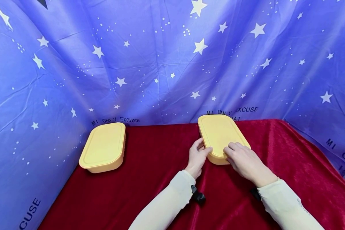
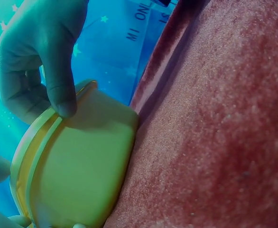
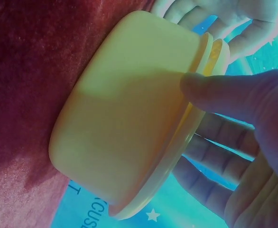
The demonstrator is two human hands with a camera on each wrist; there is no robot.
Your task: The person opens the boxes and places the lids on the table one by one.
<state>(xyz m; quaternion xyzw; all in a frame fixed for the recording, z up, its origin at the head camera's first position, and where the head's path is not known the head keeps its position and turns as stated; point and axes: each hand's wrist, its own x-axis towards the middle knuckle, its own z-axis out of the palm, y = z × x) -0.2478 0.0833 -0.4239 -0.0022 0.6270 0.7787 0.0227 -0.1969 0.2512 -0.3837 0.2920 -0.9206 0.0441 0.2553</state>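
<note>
A yellow rectangular food container [image 1: 218, 160] with a matching lid [image 1: 221, 132] sits at the right back of the cloth. My left hand [image 1: 196, 158] holds its left front corner, thumb at the lid's edge and fingers along the side. At the front edge, my right hand [image 1: 246, 163] pinches the lid's rim, its thumb [image 3: 210, 92] under the edge and its fingers curled over the top. Both wrist views show a narrow gap between lid and container wall [image 2: 89, 156] along this front end. What the container holds is hidden.
A second yellow lidded container [image 1: 104, 145] stands at the left of the table, closed. Dark red velvet cloth [image 1: 161, 153] covers the table, with folds toward the right. A blue star-printed curtain [image 1: 161, 48] hangs behind and at both sides.
</note>
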